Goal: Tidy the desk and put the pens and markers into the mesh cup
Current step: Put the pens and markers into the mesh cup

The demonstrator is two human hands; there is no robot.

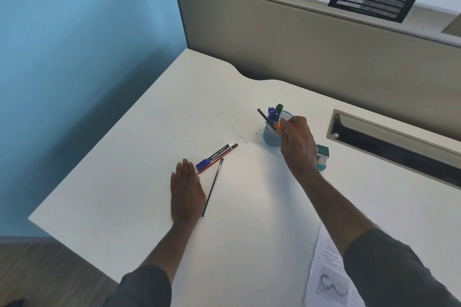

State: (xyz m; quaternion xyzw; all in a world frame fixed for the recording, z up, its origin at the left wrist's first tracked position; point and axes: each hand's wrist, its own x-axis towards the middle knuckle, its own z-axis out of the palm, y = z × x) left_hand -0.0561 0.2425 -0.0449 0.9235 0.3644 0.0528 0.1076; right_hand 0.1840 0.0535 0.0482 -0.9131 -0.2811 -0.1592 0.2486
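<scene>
Insertion step: right hand (298, 143) pinches orange pen (281, 124) over mesh cup (272, 135); left hand (185, 188) flat, fingers together. Next: release, fetch markers (216, 156) at 8 o'clock

One mesh cup (272, 136); three pens loose on desk (124, 194); one printed sheet (329, 279); two hands.

The right hand (296, 142) holds an orange pen (281, 125) over the mesh cup (271, 136); the left hand (185, 188) rests flat on the white desk (139, 169) beside a blue-capped marker (214, 156).
</scene>
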